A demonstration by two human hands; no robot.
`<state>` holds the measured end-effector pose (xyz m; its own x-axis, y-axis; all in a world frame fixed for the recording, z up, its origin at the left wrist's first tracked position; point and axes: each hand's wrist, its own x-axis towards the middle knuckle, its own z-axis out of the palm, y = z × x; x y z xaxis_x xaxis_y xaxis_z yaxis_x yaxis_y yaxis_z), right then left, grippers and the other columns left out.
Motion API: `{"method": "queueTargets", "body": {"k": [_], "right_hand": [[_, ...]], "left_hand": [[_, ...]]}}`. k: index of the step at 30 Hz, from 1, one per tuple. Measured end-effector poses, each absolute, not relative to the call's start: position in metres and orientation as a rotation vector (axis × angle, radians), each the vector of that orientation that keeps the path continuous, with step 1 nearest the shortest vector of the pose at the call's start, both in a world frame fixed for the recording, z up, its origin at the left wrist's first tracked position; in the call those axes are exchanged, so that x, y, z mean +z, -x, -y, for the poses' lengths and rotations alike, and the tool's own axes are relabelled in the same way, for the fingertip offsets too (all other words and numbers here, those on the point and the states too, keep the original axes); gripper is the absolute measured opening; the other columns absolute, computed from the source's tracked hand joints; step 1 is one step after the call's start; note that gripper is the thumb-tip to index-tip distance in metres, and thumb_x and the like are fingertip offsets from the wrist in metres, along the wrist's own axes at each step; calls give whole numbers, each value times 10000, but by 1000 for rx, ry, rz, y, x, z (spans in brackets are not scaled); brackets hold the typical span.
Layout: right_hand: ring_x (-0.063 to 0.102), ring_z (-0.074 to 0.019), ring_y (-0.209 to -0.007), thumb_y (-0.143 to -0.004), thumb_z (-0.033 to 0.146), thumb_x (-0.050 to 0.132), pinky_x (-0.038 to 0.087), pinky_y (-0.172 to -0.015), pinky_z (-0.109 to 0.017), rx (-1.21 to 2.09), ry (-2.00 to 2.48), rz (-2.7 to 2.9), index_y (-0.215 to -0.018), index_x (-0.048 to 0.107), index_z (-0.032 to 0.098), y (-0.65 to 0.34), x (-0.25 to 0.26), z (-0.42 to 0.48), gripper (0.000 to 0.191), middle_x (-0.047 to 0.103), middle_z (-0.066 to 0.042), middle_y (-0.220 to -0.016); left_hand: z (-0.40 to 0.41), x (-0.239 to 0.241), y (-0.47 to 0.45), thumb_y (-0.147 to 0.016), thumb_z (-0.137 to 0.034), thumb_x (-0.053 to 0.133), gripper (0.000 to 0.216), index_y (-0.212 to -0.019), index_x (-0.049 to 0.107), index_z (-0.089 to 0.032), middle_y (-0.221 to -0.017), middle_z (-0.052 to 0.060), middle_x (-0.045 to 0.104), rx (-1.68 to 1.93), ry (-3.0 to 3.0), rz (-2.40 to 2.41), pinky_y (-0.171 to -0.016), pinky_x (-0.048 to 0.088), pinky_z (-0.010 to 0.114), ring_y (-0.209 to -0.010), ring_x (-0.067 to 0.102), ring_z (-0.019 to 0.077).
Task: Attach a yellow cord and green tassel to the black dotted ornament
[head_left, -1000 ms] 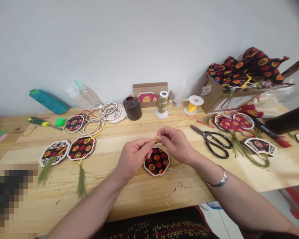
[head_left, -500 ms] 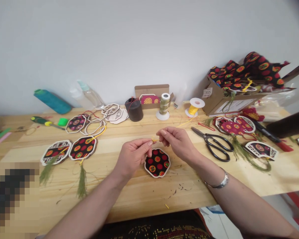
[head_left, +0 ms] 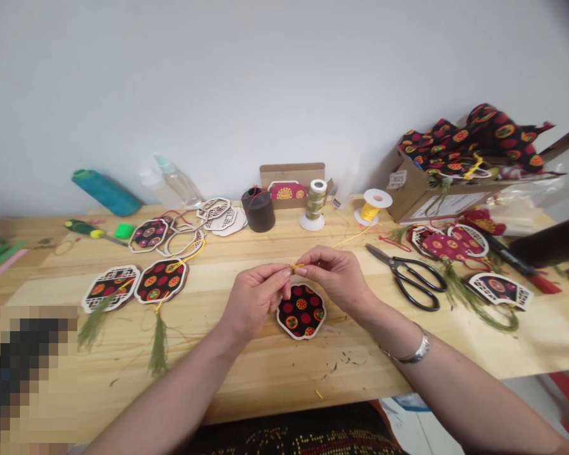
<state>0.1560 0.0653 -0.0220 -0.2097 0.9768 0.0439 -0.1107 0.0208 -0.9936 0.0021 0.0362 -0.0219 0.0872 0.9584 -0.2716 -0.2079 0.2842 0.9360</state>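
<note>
Between my two hands, at the middle of the table, is a short length of yellow cord (head_left: 294, 268). My left hand (head_left: 260, 294) is closed, thumb and forefinger pinching the cord. My right hand (head_left: 334, 275) pinches it too, from the other side, with its fingertips close to the left ones. Just below the fingers lies a scalloped pendant (head_left: 301, 312) with a pale rim and black fabric printed with red and orange flowers. The hands partly cover its upper edge. A yellow strand runs from behind my right hand towards the spool of yellow cord (head_left: 372, 206).
Black-handled scissors (head_left: 415, 275) lie right of my right hand. Two tasselled pendants (head_left: 161, 282) lie on the left. Thread cones, a black spool (head_left: 258, 210) and bottles stand along the wall. A cardboard box (head_left: 436, 201) holding patterned fabric sits at the back right.
My right hand has closed in on the left, its fingers now pinching the cord nearer the left fingertips. The whole view has shifted slightly; the pendant lies still.
</note>
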Motion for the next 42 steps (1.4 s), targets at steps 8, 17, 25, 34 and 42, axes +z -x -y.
{"method": "queueTargets", "body": {"k": [8,17,25,34,42], "right_hand": [[567,-110,-590,-636,279,757,465,-585,-251,1325,1094,1287,-630,658,164,-154,-21,-63,152,650,-5,-641],[608,-130,-674,-707,266,695,475,-659,-268,1343,1129,1366,-710,708,158,-155,-19,-63,109,698,-32,-724],[635,-142,-729,-710,237,669,495,-725,-287,1413,1124,1321,-748,716,170,-155,-20,-62,90,719,-33,-775],[626,-137,-707,-712,252,658,489,-720,-296,1394,1155,1312,-746,707,166,-156,-19,-62,105,715,-38,-769],[626,-130,-698,-600,244,748,497,-734,-301,1537,1104,1143,-730,718,178,-154,-22,-65,149,716,-21,-757]], "left_hand": [[-34,-19,-4,-734,-279,656,167,-809,711,-140,-506,-22,559,1066,-952,-1190,-358,240,169,-371,344,28],[-36,-21,-5,-732,-296,669,178,-787,698,-130,-500,-21,566,1082,-918,-1216,-360,231,169,-358,327,20],[-35,-20,-6,-728,-295,669,176,-754,693,-122,-497,-21,573,1092,-930,-1230,-358,232,164,-350,333,15],[-37,-24,-4,-738,-296,671,166,-746,694,-132,-506,-24,578,1092,-926,-1220,-359,232,155,-349,332,5],[-38,-21,-6,-687,-275,711,164,-722,679,-118,-483,-23,568,1128,-775,-1140,-334,198,141,-326,311,-2]]}}
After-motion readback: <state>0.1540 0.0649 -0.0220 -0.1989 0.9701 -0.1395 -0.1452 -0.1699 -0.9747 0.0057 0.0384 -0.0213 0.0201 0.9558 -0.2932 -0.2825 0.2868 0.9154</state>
